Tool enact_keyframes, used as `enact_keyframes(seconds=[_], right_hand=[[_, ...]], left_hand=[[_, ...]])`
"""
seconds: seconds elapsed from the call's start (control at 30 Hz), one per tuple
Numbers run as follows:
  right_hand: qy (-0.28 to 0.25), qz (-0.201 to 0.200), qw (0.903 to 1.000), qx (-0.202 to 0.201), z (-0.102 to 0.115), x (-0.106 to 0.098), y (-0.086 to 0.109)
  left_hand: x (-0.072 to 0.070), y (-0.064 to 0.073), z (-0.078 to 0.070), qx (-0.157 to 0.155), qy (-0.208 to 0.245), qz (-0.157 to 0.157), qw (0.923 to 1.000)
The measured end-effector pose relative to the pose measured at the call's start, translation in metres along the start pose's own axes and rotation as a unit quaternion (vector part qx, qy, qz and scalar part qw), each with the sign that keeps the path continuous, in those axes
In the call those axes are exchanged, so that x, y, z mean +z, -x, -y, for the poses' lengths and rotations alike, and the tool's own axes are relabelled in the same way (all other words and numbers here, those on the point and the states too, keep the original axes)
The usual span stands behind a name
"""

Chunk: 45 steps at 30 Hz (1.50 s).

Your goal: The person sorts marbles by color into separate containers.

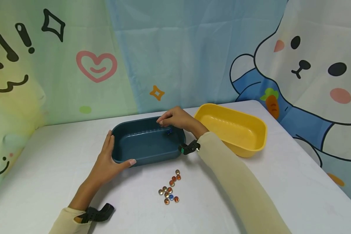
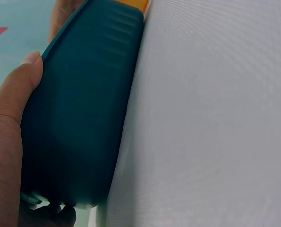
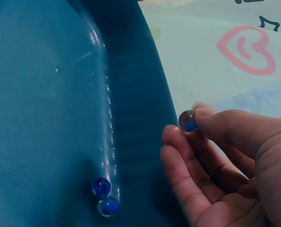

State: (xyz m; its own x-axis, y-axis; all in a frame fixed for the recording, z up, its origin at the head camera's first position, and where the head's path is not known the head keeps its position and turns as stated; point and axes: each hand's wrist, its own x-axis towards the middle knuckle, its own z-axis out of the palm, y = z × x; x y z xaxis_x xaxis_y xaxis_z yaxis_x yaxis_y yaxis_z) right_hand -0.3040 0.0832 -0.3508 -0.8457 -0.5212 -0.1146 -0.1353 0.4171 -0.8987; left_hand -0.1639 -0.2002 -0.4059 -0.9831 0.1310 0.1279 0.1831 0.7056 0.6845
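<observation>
A dark teal plastic basin (image 1: 147,159) stands on the white tabletop. My left hand (image 1: 106,162) grips its left end, with the thumb at the near rim and the fingers around the outer end wall. Over the basin's right part is my right hand (image 1: 179,120), its thumb and fingers pinching a clear marble (image 3: 188,121) with blue inside. In the right wrist view, two blue marbles (image 3: 105,196) lie together on the basin floor, along the foot of a side wall.
Close to the right stands a yellow basin (image 1: 237,120), partly behind the right forearm. Several amber and orange marbles (image 1: 172,183) lie scattered on the white tabletop (image 1: 134,208) in front, with one blue marble (image 1: 171,197) among them. A printed cloth (image 1: 178,48) hangs behind.
</observation>
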Motion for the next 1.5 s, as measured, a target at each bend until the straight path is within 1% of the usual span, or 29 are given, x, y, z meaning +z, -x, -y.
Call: enact_keyframes(seconds=[0.17,0.3,0.57,0.77,1.03,1.23,1.5], right_hand=[[-0.020,0.009,0.9996,0.015,0.0011,-0.0019,-0.0020],[-0.032,0.008,0.9991,0.026,0.0015,-0.0031,-0.0042],[-0.009,0.007,0.9997,0.022,0.0028,-0.0017,-0.0047],[-0.002,0.017,0.9996,0.024,0.0025,-0.0032,-0.0037],[-0.001,0.016,0.9997,0.016,0.0019,-0.0036,-0.0034],[-0.006,0.015,0.9998,0.008,-0.0008,-0.0026,-0.0017],[0.010,0.002,0.9998,-0.017,-0.0050,0.0018,0.0027]], left_hand=[[-0.0010,0.0006,-0.0008,0.002,0.003,0.000,1.0000],[-0.0015,0.0014,-0.0004,0.000,0.002,-0.001,1.0000],[-0.0009,0.0011,0.0005,0.001,0.003,-0.002,1.0000],[-0.0006,-0.0003,0.0006,0.003,0.002,-0.003,1.0000],[-0.0002,-0.0026,0.0017,0.008,-0.004,-0.011,0.9999],[-0.0016,-0.0020,0.0013,0.009,0.003,-0.006,0.9999],[-0.0002,-0.0012,0.0028,0.004,0.001,0.000,1.0000]])
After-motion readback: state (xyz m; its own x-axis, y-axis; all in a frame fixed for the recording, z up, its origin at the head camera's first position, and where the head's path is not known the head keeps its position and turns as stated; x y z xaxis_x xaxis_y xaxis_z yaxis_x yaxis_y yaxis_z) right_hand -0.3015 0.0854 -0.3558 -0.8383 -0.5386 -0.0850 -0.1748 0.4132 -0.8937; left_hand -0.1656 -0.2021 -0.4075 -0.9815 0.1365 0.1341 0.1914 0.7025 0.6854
